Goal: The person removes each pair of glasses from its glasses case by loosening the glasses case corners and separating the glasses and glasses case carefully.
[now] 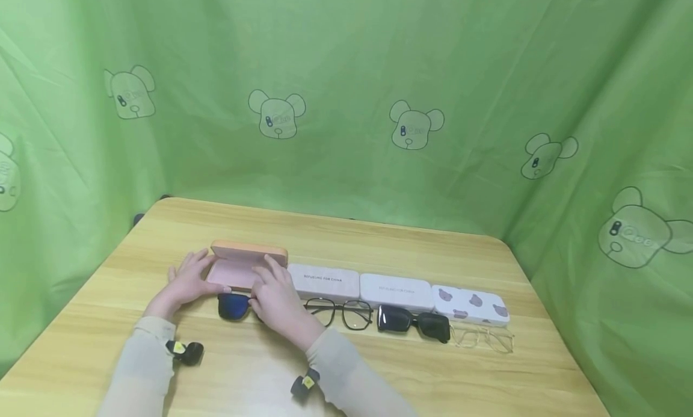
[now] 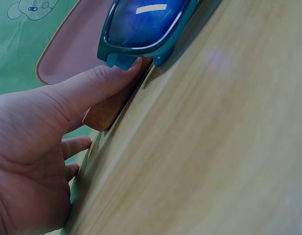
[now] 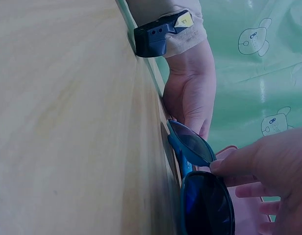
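An orange glasses case (image 1: 250, 248) with a pink lining stands with its lid up at the left of the row. My left hand (image 1: 186, 283) grips its left end, thumb along the front edge and other fingers round the side. Blue-lensed sunglasses (image 3: 208, 205) with a dark blue-green frame are at the case's front edge. With thumb and forefinger, my right hand (image 3: 276, 169) pinches them at the bridge, while its other fingers reach over the pink lining. In the left wrist view, one blue lens (image 2: 146, 22) shows just above the left thumb.
Right of the open case lie two pale lettered cases (image 1: 323, 280) (image 1: 395, 290) and a bear-print case (image 1: 470, 304). Before them lie black-framed glasses (image 1: 357, 315), black sunglasses (image 1: 395, 318) and thin clear-lensed glasses (image 1: 489, 339). Green curtain (image 1: 346, 164) surrounds the wooden table (image 1: 460, 381).
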`<state>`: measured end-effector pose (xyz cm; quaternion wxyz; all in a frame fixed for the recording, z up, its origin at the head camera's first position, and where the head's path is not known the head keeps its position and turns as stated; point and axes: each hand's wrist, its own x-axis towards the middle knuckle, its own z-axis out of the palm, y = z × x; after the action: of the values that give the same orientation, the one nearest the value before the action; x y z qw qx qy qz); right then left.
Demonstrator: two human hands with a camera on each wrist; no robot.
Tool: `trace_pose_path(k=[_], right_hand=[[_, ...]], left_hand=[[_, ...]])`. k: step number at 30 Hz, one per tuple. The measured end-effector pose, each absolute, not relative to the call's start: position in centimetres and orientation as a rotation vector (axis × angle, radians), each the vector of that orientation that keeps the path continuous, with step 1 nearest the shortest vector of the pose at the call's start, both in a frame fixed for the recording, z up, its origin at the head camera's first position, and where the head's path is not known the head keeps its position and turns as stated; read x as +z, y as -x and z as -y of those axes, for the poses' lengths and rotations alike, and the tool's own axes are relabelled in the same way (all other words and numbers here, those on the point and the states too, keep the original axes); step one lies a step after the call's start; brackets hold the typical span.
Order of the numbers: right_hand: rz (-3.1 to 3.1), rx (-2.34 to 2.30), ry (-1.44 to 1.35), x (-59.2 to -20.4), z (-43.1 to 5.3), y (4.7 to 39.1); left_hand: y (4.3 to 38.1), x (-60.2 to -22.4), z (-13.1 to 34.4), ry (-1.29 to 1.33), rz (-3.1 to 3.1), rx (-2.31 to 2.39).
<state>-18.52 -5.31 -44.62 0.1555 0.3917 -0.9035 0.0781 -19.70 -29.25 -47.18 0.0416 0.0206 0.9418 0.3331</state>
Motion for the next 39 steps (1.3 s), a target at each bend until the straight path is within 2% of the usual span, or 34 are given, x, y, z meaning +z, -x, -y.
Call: trace_pose_path(k=[39], right_hand=[[2.676, 0.272, -1.113, -43.1, 4.6, 19.0]], left_hand=[[19.7, -47.3, 29.3, -0.064, -2.892, 1.011]])
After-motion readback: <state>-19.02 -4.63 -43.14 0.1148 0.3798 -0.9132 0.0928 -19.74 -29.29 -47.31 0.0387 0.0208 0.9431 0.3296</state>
